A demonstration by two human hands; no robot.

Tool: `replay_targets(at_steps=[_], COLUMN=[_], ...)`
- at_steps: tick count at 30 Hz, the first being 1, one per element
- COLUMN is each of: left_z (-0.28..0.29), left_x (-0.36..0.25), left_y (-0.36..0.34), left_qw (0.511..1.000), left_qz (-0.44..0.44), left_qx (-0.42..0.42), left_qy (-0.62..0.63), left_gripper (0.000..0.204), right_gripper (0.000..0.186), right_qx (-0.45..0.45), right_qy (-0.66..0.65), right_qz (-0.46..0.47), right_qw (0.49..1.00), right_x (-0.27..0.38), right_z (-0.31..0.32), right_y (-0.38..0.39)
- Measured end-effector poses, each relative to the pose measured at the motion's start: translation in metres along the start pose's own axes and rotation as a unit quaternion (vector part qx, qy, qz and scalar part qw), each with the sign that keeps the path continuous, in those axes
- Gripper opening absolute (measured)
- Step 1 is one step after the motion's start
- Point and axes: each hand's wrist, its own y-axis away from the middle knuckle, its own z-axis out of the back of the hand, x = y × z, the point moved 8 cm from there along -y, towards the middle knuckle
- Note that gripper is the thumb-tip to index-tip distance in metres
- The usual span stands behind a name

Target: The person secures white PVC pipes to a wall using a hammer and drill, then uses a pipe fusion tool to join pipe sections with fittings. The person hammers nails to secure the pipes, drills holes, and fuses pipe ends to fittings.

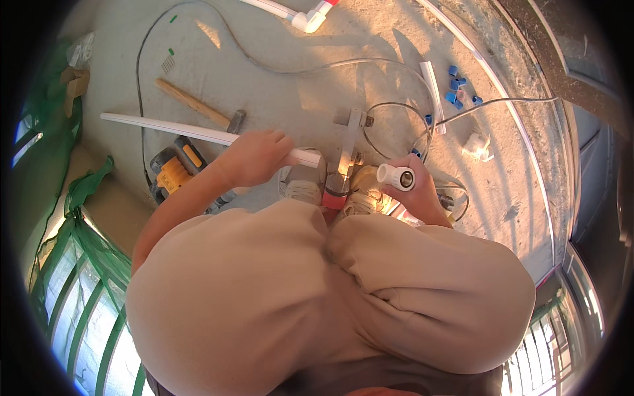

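My left hand (259, 157) is closed round a long white plastic pipe (168, 127), which reaches out to the left. The pipe's right end (307, 158) sticks out past my fist, above my left shoe (304, 183). In my right hand (426, 198) is a white pipe fitting (396, 176) with a metal-lined round opening facing up. The pipe and the fitting are apart. Between my shoes stands a tool with a flat metal bar (350, 142) and a red part (334, 200) below it; it looks like a pipe welder, partly hidden by my knees.
A wooden-handled hammer (195, 104) and a yellow-and-black power tool (173, 173) lie at left. Several blue caps (454, 86) and a short white pipe (433, 96) lie at right. A dark cable (284, 71) loops over the floor. Another pipe ends in a white elbow (309, 21) far ahead.
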Motion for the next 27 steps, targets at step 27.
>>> replay_targets(at_steps=[27], left_z=[-0.031], left_x=[0.024], left_y=[-0.022], left_qw=[0.994], left_qz=[0.071], left_qx=[0.082], left_qy=[0.027], left_gripper=[0.032], right_gripper=[0.039], right_qx=[0.123], right_qy=[0.125], right_qz=[0.053], right_qw=[0.983], right_x=[-0.006], right_z=[-0.031], right_y=[-0.056])
